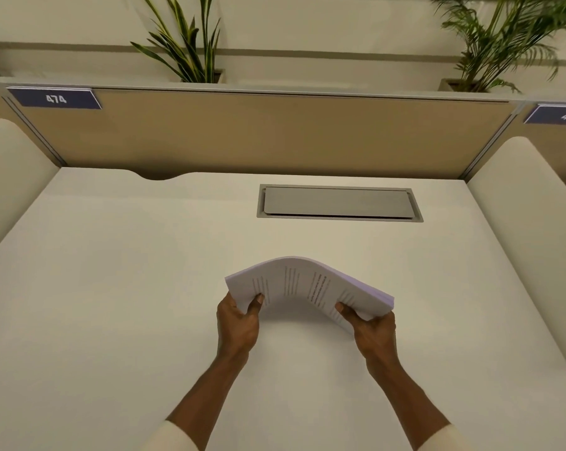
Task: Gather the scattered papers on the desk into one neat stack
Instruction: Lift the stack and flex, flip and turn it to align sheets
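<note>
Two hands: left hand (237,323) and right hand (373,332) each pinch an end of one paper stack (307,284), thumbs on top. Stack bowed upward, raised above desk (112,288) centre, nearer front edge. Metal hatch (338,203) near back edge.

the surface (119,288) looks smooth and matt, an off-white laminate with no grain. the papers (304,284) are thin white printed sheets, matt, bending softly in an arch. the hatch (338,203) set into the surface is brushed grey metal with a dull sheen. the back panel (275,135) looks like tan woven cloth, matt.
</note>
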The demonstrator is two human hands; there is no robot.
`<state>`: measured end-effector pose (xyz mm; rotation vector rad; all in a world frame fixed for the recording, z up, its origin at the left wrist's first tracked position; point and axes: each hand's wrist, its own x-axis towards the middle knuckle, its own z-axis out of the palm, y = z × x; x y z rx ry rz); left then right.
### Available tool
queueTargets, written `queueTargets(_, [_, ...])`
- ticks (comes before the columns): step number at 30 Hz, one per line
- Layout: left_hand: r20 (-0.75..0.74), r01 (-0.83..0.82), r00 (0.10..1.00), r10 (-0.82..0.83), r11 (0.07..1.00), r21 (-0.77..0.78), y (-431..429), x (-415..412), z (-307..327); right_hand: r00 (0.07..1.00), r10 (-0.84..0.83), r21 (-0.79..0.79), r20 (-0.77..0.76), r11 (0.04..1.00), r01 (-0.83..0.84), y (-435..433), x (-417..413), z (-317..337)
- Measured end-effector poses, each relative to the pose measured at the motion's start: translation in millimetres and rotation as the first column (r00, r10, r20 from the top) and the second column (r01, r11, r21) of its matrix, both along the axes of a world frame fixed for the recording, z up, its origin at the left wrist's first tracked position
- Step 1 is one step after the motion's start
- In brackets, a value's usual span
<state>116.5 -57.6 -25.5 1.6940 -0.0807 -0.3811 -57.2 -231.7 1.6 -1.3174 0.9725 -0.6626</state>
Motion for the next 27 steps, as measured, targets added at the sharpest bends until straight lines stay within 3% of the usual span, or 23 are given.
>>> queueTargets(27, [0.018,0.026,0.999,-0.026,1.000,-0.007,2.0,3.2,-3.0,1.000,-0.018,0.030,0.001,0.999,0.018,-2.2,2.1,-19.9])
